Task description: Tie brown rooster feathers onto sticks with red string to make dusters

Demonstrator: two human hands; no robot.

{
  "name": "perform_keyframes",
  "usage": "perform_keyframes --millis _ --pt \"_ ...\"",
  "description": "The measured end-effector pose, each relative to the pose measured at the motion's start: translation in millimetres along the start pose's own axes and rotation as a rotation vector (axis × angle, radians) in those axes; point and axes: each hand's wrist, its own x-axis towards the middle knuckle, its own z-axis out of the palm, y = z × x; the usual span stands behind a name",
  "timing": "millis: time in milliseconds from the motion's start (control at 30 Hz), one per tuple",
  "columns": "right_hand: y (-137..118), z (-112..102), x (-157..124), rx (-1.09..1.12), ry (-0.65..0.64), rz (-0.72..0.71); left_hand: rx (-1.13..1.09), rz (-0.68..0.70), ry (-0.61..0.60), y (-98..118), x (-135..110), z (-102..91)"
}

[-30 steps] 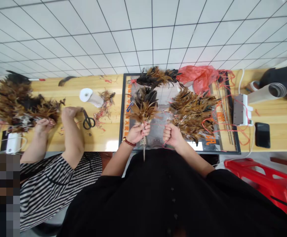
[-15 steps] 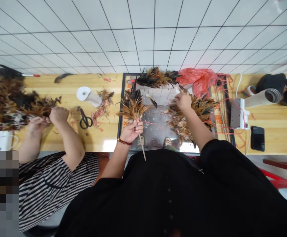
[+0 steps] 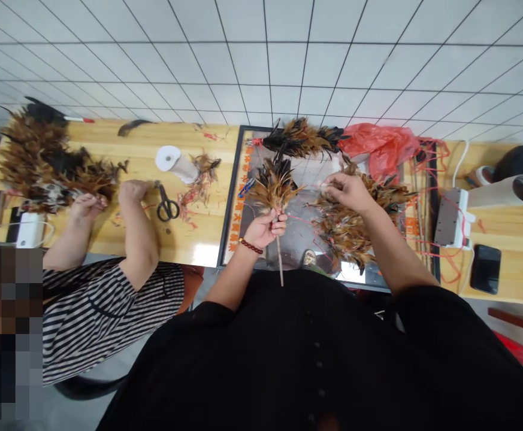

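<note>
My left hand (image 3: 268, 230), with a beaded bracelet at the wrist, is wrapped round the thin stick (image 3: 281, 266) of a feather duster (image 3: 274, 182). Brown and black feathers fan out from the stick's upper end, and red string shows by the fingers. Over a pile of loose brown feathers (image 3: 344, 230) hovers my right hand (image 3: 348, 190), thumb and fingertips pinched together; whatever is between them is too small to make out. Behind both hands lies another bundle of black and brown feathers (image 3: 301, 136), tied with red string at its left end.
A co-worker's hands (image 3: 91, 205) work by a large feather bundle (image 3: 41, 149) at the left. Scissors (image 3: 168, 208) and a white roll (image 3: 175, 163) lie between us. To the right are a red plastic bag (image 3: 382, 146), a power strip (image 3: 452, 216) and a phone (image 3: 486, 269).
The view has shifted, and my left hand has brought the duster rightward, uncovering a small blue object. My right hand has turned, its pinched fingertips now pointing left toward the duster.
</note>
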Motion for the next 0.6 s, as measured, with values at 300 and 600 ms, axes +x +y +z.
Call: perform_keyframes --millis 300,600 --pt "-80.9 16.8 -12.6 0.133 -0.265 -0.571 0.253 -0.061 0.037 -4.7 22.3 5.1" --pt "-85.3 32.3 -9.1 -0.124 -0.093 -0.603 0.282 -0.056 -0.018 -2.4 14.4 12.2"
